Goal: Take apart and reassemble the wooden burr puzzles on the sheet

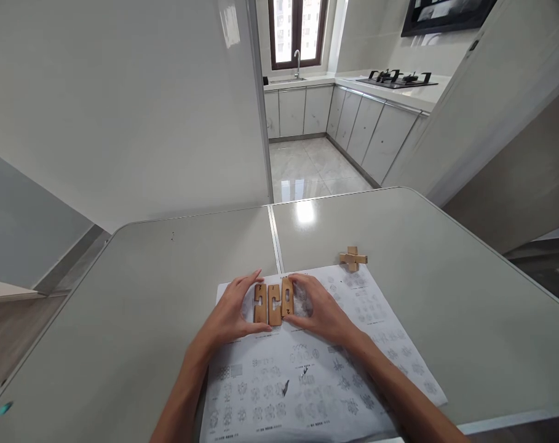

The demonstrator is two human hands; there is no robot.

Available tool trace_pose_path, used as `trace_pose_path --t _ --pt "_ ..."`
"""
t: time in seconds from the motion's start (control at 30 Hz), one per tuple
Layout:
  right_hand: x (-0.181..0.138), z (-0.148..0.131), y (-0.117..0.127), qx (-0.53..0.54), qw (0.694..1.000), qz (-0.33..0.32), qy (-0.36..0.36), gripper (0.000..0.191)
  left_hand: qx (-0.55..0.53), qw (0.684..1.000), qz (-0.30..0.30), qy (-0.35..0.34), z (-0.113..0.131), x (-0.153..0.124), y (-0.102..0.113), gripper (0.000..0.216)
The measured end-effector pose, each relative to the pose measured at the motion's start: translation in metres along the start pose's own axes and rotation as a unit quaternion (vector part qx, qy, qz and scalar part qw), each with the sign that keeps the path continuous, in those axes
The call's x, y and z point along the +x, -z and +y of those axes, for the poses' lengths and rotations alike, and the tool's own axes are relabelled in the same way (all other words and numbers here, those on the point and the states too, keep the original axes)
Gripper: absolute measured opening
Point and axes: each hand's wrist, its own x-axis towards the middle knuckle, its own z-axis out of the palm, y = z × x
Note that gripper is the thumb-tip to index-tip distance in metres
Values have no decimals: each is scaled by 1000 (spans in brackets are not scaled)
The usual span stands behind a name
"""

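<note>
Three flat wooden puzzle pieces stand side by side on the printed sheet (270, 381). The left piece (259, 312) and the middle piece (274, 315) have notches cut in them; the right piece (287, 296) has an oval slot and a number 2. My left hand (233, 312) curves around the left side of the row, thumb and fingers apart, with nothing visibly gripped. At the slotted piece's two ends are the thumb and index finger of my right hand (323, 309), holding it slightly tilted.
An assembled wooden cross-shaped puzzle (352, 259) rests at the sheet's far right corner. The pale table (168, 295) has a seam running away from me. Beyond it are a white panel (168, 111), kitchen cabinets (362, 126) and a gas hob (396, 80).
</note>
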Motion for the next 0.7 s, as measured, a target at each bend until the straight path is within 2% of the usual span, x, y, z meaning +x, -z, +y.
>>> trace_pose_path --t 0.57,0.7 --pt "0 2 0 11 1000 18 -15 76 -10 1000 2 14 1 -1 -2 117" --pt "0 2 1 29 999 24 -24 74 -15 999 28 21 1 -2 -3 115"
